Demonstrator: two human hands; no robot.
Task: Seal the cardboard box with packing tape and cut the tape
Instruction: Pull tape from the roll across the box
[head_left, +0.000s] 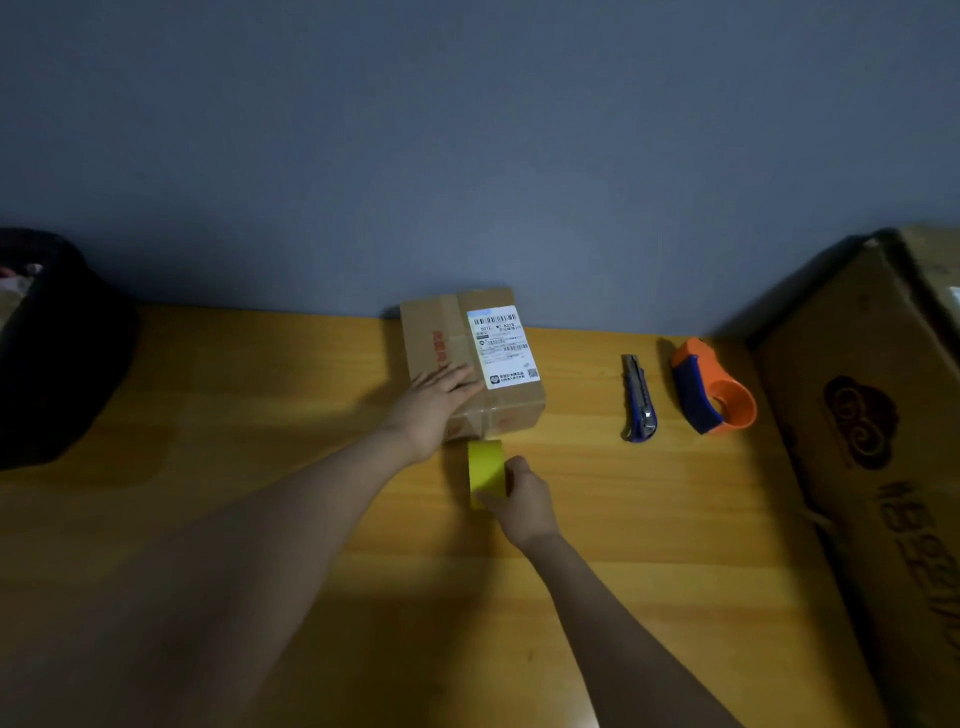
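Observation:
A small brown cardboard box (447, 332) with a white shipping label lies on the wooden table against the wall. My left hand (431, 410) rests flat on the box's near left part, fingers spread. Just in front of the box stands a yellow roll of tape (485, 467) on its edge, and my right hand (522, 501) grips it from the near right side. A blue utility knife (639, 397) lies to the right of the box. Beside the knife sits an orange and blue tape dispenser (714, 389).
A large cardboard carton (872, 415) stands at the table's right end. A black bag or bin (52, 348) sits at the far left. The wooden table (260, 415) meets a grey wall behind the box.

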